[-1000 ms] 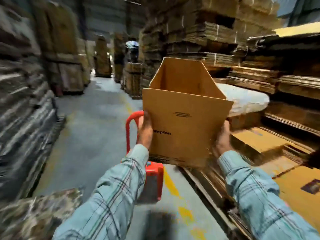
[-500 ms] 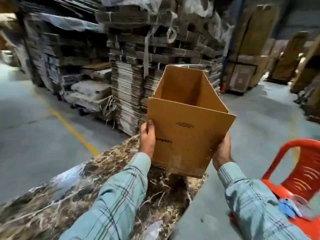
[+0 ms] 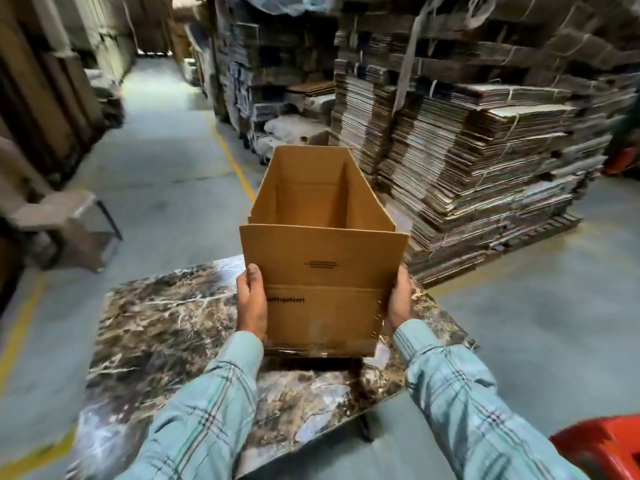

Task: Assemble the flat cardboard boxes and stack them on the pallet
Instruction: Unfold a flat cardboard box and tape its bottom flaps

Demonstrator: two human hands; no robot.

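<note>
Above the marbled table (image 3: 166, 327), both hands grip the open box (image 3: 322, 292) edges.

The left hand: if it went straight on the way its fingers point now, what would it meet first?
Probably nothing close: the left hand points forward along the cardboard box, over the marble table, toward open floor. Depth is unclear.

Grey concrete floor (image 3: 166, 161) marked with a yellow line (image 3: 231, 157) along the aisle. Towering stacks of flattened cardboard (image 3: 485, 150) to the right on a wooden pallet (image 3: 540, 230), darker stacks (image 3: 45, 81) to the left. Up close, a marble-patterned tabletop (image 3: 166, 327); at lower right, a red plastic chair (image 3: 602, 448).
</note>
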